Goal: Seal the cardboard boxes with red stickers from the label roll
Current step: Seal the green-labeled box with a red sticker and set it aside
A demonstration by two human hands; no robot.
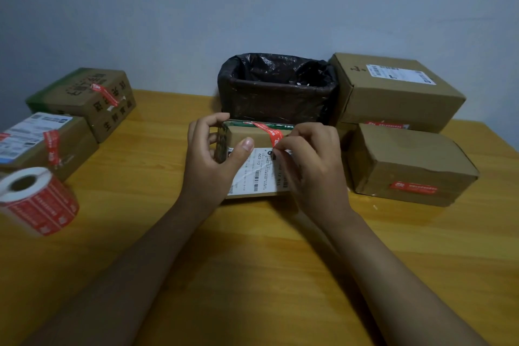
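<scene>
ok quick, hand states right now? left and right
Left hand: grips the left end of the small cardboard box, thumb on top.
Right hand: pinches the near end of the red sticker on that box.

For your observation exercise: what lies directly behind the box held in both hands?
A bin lined with a black bag stands behind the box. The box and hands hide the bin's base.

A small parcel-packing spot in a plain room: a wooden bench (252, 247) against a bare grey wall (252, 3) carries stacked cardboard boxes (398, 93) with shipping labels, a roll of red stickers (39, 199) and a bin lined with a black bag (276, 84).
</scene>
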